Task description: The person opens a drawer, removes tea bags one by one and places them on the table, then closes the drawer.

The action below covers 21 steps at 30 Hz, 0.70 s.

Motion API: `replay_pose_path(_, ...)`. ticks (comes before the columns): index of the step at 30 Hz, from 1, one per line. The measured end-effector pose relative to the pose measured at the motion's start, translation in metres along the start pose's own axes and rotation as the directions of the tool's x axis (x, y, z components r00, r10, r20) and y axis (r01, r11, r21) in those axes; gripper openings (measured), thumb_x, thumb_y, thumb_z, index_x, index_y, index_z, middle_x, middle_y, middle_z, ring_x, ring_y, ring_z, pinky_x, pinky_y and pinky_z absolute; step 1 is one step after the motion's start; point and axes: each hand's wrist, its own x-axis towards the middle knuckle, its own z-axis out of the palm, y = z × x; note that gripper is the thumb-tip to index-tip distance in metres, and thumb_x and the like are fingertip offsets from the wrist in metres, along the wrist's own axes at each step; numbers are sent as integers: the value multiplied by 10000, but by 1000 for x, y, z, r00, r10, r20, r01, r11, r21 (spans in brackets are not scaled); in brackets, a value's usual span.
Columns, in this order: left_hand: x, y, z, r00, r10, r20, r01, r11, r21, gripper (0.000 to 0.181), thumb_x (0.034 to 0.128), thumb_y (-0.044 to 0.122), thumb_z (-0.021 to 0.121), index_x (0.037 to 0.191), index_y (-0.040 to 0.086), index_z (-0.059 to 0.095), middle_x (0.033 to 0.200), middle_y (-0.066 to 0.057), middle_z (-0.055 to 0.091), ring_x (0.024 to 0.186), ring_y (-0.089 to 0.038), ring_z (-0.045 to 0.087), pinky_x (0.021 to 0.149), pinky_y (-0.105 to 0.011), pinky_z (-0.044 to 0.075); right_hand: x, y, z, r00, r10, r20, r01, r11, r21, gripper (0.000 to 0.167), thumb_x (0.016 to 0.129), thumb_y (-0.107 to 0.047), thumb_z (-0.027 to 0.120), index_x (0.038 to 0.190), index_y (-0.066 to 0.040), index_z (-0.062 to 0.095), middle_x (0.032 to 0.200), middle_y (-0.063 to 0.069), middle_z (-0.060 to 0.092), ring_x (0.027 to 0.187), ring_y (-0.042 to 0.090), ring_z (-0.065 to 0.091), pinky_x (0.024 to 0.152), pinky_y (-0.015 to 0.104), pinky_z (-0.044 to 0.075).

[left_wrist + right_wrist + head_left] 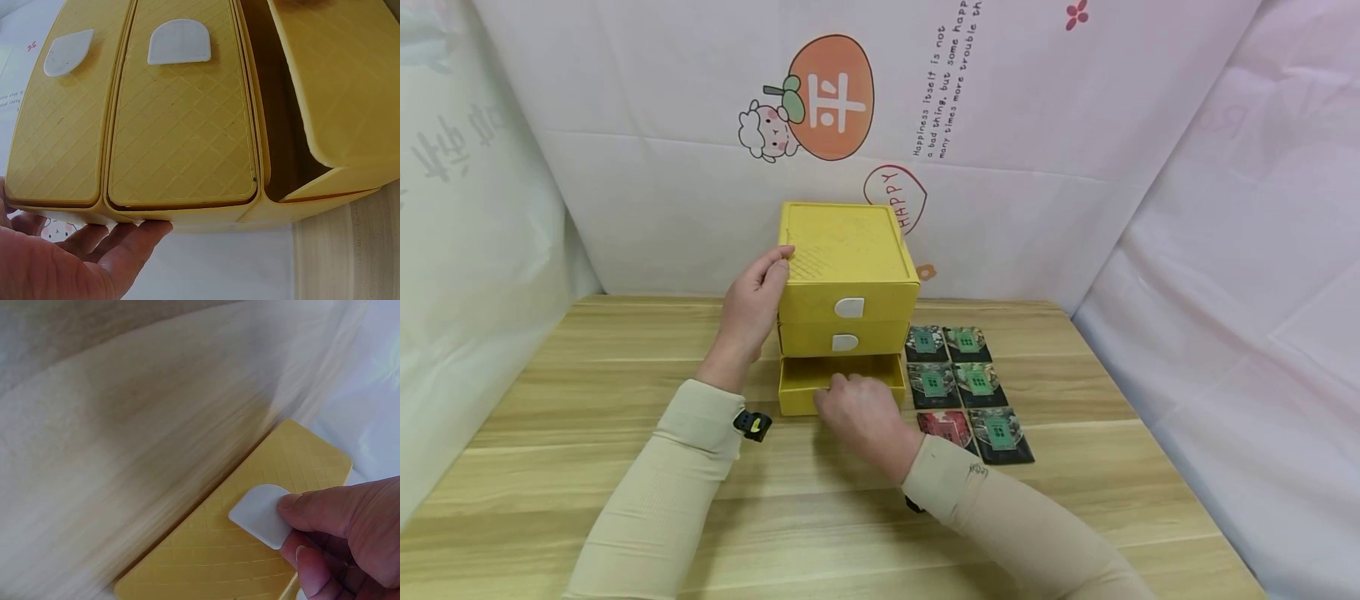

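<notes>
A yellow three-drawer box (850,242) stands on the table; its upper two drawers are closed and its bottom drawer (797,402) is partly pulled out. With the thumb near the top edge, my left hand (752,308) rests against the box's left side, its fingers laid along that wall in the left wrist view. My right hand (868,421) is at the front of the bottom drawer. In the right wrist view, its thumb and a finger pinch the white drawer tab (259,512). White tabs (180,42) also mark the closed drawers.
Several dark square packets with green or red labels (977,379) lie in two columns to the right of the box. A printed white cloth (700,208) hangs behind the wooden table (625,375) and along both sides.
</notes>
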Motion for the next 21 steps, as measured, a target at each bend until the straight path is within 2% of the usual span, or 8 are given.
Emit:
replay_pose_path(5, 0, 0, 0, 1000, 4, 2, -4, 1000, -12, 484, 1087, 492, 400, 1499, 313, 581, 1564, 117, 518, 1174, -177, 489, 819, -370, 361, 3, 1, 2, 999, 13, 31, -13, 1000, 4, 180, 927, -63, 708, 805, -194, 691, 697, -16, 589, 602, 126, 592, 490, 280, 509)
replay_pose_path(8, 0, 0, 0, 1000, 4, 1, -4, 1000, -11, 482, 1087, 489, 399, 1497, 315, 583, 1561, 118, 521, 1126, -178, 495, 779, -368, 358, 5, 1, 3, 999, 21, 41, -21, 1000, 11, 167, 932, -73, 715, 820, -195, 702, 702, -14, 595, 608, 129, 598, 496, 284, 514)
replay_pose_path(12, 0, 0, 0, 1000, 0, 3, 1, 1000, -6, 478, 1091, 492, 393, 1501, 329, 577, 1560, 127, 518, 876, -216, 439, 666, -367, 334, 7, 2, 3, 998, 26, 49, -27, 1000, 10, 150, 946, -95, 723, 832, -192, 713, 698, -12, 597, 600, 127, 590, 498, 283, 517)
replay_pose_path(14, 0, 0, 0, 1000, -2, 7, 2, 1000, -8, 480, 1092, 495, 393, 1506, 330, 572, 1565, 125, 512, 869, -220, 433, 678, -364, 341, 8, 3, 4, 998, 31, 47, -31, 1000, 5, 160, 951, -93, 717, 827, -193, 711, 692, -13, 593, 593, 124, 586, 493, 282, 514)
replay_pose_path(17, 0, 0, 0, 1000, -3, 10, 3, 1000, -12, 485, 1090, 498, 397, 1508, 323, 571, 1576, 114, 504, 1042, -197, 495, 772, -369, 366, 9, 4, 6, 999, 40, 37, -40, 999, 2, 168, 948, -85, 713, 818, -192, 706, 681, -14, 576, 585, 122, 579, 483, 281, 506)
replay_pose_path(19, 0, 0, 0, 1000, -5, 10, 5, 1000, -13, 488, 1087, 501, 400, 1507, 320, 573, 1581, 109, 499, 1177, -180, 492, 846, -373, 368, 10, 4, 7, 998, 47, 28, -47, 999, -2, 164, 944, -84, 715, 818, -189, 710, 678, -12, 575, 586, 125, 587, 483, 285, 511)
replay_pose_path(21, 0, 0, 0, 1000, -6, 10, 6, 1000, -17, 487, 1085, 500, 406, 1504, 319, 576, 1583, 110, 497, 1226, -185, 486, 874, -379, 368, 10, 4, 8, 998, 53, 23, -53, 999, -5, 158, 943, -86, 719, 820, -185, 717, 679, -9, 581, 590, 129, 597, 487, 291, 520)
